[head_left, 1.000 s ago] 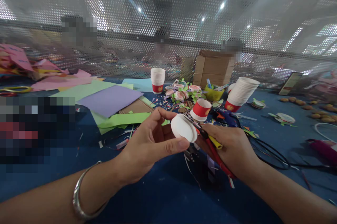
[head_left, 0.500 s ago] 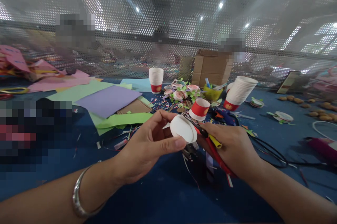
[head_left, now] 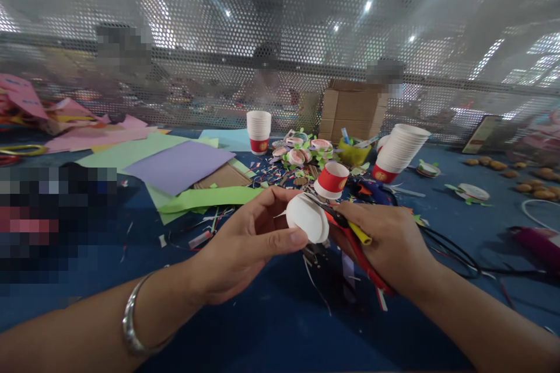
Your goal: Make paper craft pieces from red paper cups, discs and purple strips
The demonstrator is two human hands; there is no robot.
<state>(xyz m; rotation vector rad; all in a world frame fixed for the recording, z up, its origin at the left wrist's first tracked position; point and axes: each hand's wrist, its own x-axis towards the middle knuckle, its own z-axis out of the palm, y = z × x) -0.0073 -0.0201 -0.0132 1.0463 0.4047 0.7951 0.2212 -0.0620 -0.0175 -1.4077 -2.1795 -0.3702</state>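
Note:
My left hand (head_left: 249,244), with a silver bangle at the wrist, pinches a white paper cup bottom (head_left: 306,220) between thumb and fingers. In my right hand (head_left: 389,239) are scissors (head_left: 361,244) with red and yellow handles. Their dark blades lie against the upper right edge of the white disc. How far the blades are apart I cannot make out. Just behind the disc stands a red and white paper cup (head_left: 332,180). Paper scraps lie under and around the hands.
Stacked paper cups (head_left: 259,132) and a leaning stack (head_left: 398,154) stand farther back. Between them is a pile of small paper turtles (head_left: 301,151). Purple paper (head_left: 179,167) lies left, a cardboard box (head_left: 352,110) behind, and a black cable (head_left: 455,262) at right.
The white disc and the scissors have shifted slightly right and down, the blades staying at the disc's edge. Both hands keep their grip.

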